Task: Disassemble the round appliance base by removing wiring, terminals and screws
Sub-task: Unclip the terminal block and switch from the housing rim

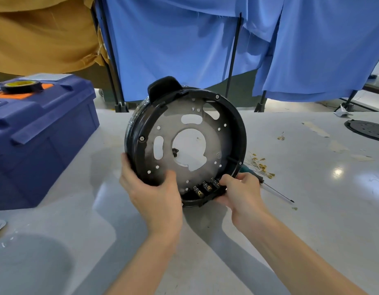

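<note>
I steady the round appliance base (218,143) tilted on edge over the table (301,209), left hand (151,189) gripping its lower-left rim, right hand (240,191) grasping the rim beside three mounted terminals (205,187); wiring (260,166) already lies detached nearby, rim screws (141,138) are not yet out.

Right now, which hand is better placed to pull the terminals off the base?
Probably the right hand: its fingers are at the terminals, while the left hand grips the base, steadying it.
</note>
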Tool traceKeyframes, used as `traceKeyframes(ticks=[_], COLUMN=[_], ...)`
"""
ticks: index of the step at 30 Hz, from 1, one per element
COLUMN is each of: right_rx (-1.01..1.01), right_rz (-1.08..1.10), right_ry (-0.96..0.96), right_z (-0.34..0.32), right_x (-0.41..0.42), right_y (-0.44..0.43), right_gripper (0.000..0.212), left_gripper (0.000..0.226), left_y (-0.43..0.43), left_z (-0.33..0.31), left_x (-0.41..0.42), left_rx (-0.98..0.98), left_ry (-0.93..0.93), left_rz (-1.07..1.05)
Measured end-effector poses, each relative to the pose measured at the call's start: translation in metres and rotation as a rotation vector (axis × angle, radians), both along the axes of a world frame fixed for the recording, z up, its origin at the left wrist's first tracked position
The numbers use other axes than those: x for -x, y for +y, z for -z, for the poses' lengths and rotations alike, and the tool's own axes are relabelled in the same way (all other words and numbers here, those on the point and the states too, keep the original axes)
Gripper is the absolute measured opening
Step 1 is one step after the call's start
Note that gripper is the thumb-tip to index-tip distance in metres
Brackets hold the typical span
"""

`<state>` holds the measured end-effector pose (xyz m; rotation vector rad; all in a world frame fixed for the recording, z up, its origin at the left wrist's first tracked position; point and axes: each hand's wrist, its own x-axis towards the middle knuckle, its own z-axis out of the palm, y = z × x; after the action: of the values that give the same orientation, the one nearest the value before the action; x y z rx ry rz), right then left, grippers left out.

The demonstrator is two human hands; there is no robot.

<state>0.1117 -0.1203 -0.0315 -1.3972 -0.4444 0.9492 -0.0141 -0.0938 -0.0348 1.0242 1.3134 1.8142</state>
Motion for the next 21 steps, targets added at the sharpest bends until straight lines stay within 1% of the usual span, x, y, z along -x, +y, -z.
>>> traceKeyframes(ticks=[2,3,4,7,8,9,10,11,12,13,14,16,18,19,21], right_rx=[-0.016,-0.026,-0.037,-0.048,-0.037,-0.018,0.010,0.044,0.087,0.137,0.203,0.421,0.598,0.619,0.557], right_rz=[-0.004,-0.004,-0.013,-0.074,-0.110,-0.123,-0.098,-0.035,0.054,0.118,0.133,0.032,-0.035,-0.025,0.015], right_ry=[0.036,0.055,0.070,0.093,0.080,0.018,-0.147,-0.396,-0.681,-0.947,-1.143,-1.389,-1.564,-1.606,-1.640], right_z=[0.000,0.000,0.000,-0.001,-0.002,-0.002,0.000,0.002,0.004,0.008,0.012,0.023,0.036,0.040,0.046], right_x=[0.002,0.004,0.006,0.003,-0.001,-0.007,-0.017,-0.029,-0.043,-0.056,-0.067,-0.083,-0.087,-0.087,-0.084], right_y=[0.000,0.001,0.000,-0.004,-0.007,-0.009,-0.008,-0.006,-0.003,0.001,0.006,0.018,0.027,0.030,0.034], right_gripper=[0.018,0.017,0.013,0.004,0.010,0.020,0.031,0.037,0.038,0.034,0.029,0.031,0.030,0.027,0.022], left_gripper=[0.089,0.092,0.093,0.092,0.095,0.097,0.098,0.097,0.092,0.088,0.083,0.075,0.069,0.068,0.068], left_y=[-0.004,-0.005,-0.006,-0.007,-0.005,-0.002,0.001,0.003,0.003,0.003,0.002,-0.001,-0.002,-0.002,-0.001], left_z=[0.010,0.014,0.017,0.021,0.021,0.021,0.023,0.025,0.026,0.028,0.029,0.031,0.033,0.034,0.036], left_x=[-0.005,-0.007,-0.009,-0.012,-0.012,-0.011,-0.009,-0.008,-0.007,-0.006,-0.006,-0.007,-0.007,-0.007,-0.006], left_rx=[0.054,0.063,0.067,0.048,0.047,0.059,0.074,0.078,0.071,0.057,0.045,0.020,-0.012,-0.021,-0.026], left_ry=[-0.140,-0.199,-0.219,-0.101,-0.065,-0.054,-0.062,-0.077,-0.095,-0.109,-0.113,-0.100,-0.089,-0.093,-0.112], left_rz=[0.110,0.165,0.203,0.221,0.220,0.224,0.232,0.243,0.254,0.261,0.263,0.265,0.265,0.267,0.268])
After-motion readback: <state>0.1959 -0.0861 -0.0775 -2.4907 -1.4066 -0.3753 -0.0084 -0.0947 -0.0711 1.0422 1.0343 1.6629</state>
